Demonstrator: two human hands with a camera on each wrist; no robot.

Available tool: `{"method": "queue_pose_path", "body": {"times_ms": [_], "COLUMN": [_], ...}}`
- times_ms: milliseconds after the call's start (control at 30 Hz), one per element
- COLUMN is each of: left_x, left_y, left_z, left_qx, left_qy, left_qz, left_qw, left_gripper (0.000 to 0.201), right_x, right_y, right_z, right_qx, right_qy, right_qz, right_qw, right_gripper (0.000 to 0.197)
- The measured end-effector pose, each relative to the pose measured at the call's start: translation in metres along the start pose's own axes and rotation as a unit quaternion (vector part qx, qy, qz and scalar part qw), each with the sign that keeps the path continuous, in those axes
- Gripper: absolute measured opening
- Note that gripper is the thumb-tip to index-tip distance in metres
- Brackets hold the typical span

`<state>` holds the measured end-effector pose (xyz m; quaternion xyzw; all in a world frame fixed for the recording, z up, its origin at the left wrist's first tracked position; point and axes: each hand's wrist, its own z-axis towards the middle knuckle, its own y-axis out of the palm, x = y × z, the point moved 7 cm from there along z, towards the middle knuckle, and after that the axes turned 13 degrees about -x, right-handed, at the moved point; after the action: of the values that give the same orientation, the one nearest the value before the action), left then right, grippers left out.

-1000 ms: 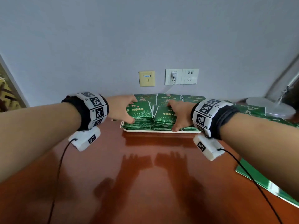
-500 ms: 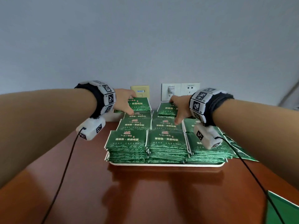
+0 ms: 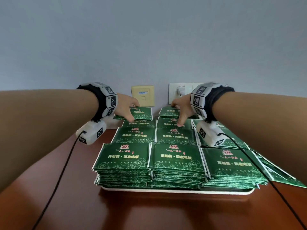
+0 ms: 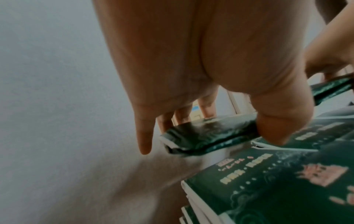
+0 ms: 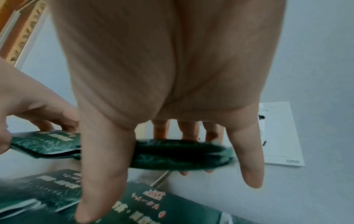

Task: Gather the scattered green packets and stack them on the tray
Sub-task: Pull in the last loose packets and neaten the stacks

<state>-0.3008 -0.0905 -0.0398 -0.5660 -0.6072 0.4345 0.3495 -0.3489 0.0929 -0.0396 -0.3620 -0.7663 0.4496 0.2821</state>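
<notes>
A white tray (image 3: 174,190) on the brown table carries several tidy stacks of green packets (image 3: 176,157) in rows. My left hand (image 3: 127,109) is over the far left stack and grips a small bundle of green packets (image 4: 208,133) between thumb and fingers, lifted a little above the stack. Over the far middle stack my right hand (image 3: 181,110) grips another bundle (image 5: 178,153) the same way, thumb in front and fingers behind. Both bundles hang close to the wall.
Loose green packets (image 3: 282,175) spill off the tray's right side onto the table (image 3: 149,213). A yellow wall plate (image 3: 142,95) and a white socket with a plug (image 3: 180,92) sit right behind the tray. Black cables hang from both wrist cameras.
Both hands have moved from the front of the tray to the back row by the wall, each with a bundle. My head has come lower and closer to the tray.
</notes>
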Motion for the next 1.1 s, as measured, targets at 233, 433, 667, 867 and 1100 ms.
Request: {"method": "queue_pose_path", "body": {"times_ms": [233, 433, 667, 867, 1100], "left_x": [0.014, 0.017, 0.014, 0.019, 0.058], "left_y": [0.016, 0.019, 0.020, 0.009, -0.014], "left_z": [0.015, 0.017, 0.020, 0.004, -0.047], "left_qx": [-0.054, -0.061, -0.046, -0.024, -0.009], "left_qy": [0.012, 0.026, 0.011, 0.020, 0.050], "left_qz": [-0.002, -0.009, 0.045, 0.040, 0.074], "left_qw": [0.998, 0.998, 0.998, 0.999, 0.996], "left_gripper": [0.077, 0.083, 0.057, 0.056, 0.059], "right_x": [-0.005, -0.006, -0.009, -0.008, -0.012], "right_y": [0.016, 0.017, 0.017, 0.019, 0.025], "right_z": [0.023, 0.022, 0.017, 0.002, -0.051], "right_qx": [-0.035, 0.003, 0.040, 0.050, 0.043], "right_qy": [-0.028, -0.044, -0.059, -0.067, -0.067], "right_qz": [0.030, -0.001, -0.017, 0.031, 0.041], "right_qw": [0.999, 0.999, 0.997, 0.996, 0.996], "right_gripper": [0.080, 0.066, 0.057, 0.055, 0.059]}}
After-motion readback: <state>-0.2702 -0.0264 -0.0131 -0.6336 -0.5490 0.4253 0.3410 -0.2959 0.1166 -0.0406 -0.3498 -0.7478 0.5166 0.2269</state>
